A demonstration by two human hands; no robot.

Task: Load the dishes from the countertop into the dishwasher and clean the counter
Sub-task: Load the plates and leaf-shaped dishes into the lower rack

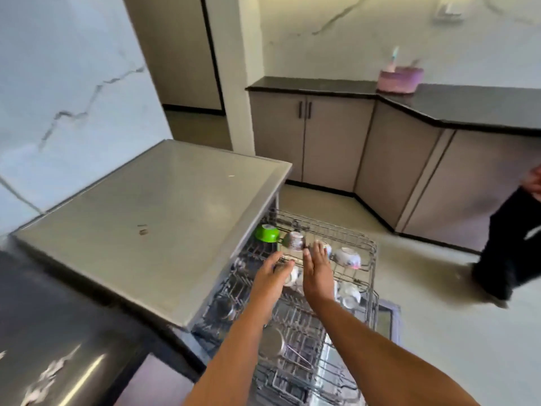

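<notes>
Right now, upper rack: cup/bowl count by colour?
Green: 1, green bowl
Brown patterned: 1, brown cup
White patterned: 2, small cup partly behind right hand, and white bowl
Total: 4

Pulled-out wire upper rack (369,249), green bowl (265,232), brown cup (294,240), patterned white bowl (348,257) upside down on it

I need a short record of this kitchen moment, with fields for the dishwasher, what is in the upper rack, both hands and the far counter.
dishwasher: open, racks pulled out
upper rack: green bowl, brown cup, white patterned bowl
left hand: open, over the upper rack
right hand: open, flat, beside the left
far counter: pink container
bystander: dark-clothed leg at right
</notes>
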